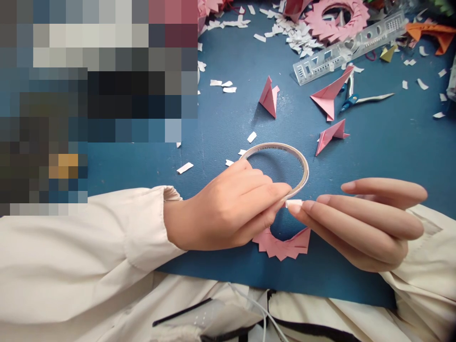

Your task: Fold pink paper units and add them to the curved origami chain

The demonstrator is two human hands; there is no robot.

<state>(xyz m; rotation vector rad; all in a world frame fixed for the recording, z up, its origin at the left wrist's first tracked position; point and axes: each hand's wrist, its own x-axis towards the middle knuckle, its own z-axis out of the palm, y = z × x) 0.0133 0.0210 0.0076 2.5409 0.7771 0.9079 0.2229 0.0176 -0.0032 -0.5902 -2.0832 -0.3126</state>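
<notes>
My left hand (228,204) is closed round the near side of a thin roll of double-sided tape (304,166), which stands tilted over the table with lettering on its inner face. My right hand (366,223) pinches a short white piece of tape (294,203) between thumb and forefinger, close to my left fingertips; its other fingers are loosely bent. Whether this piece is joined to the roll I cannot tell. Below my hands lies a curved pink folded-paper piece (283,247) with a jagged edge, partly hidden by my left hand.
Pink folded-paper pieces (269,97) stand on the blue table (231,118). Behind them are scissors (370,99), a clear stencil ruler (349,47), a pink paper ring (337,19), an orange paper shape (432,35) and scattered white paper scraps (302,38). The upper left is blurred into blocks.
</notes>
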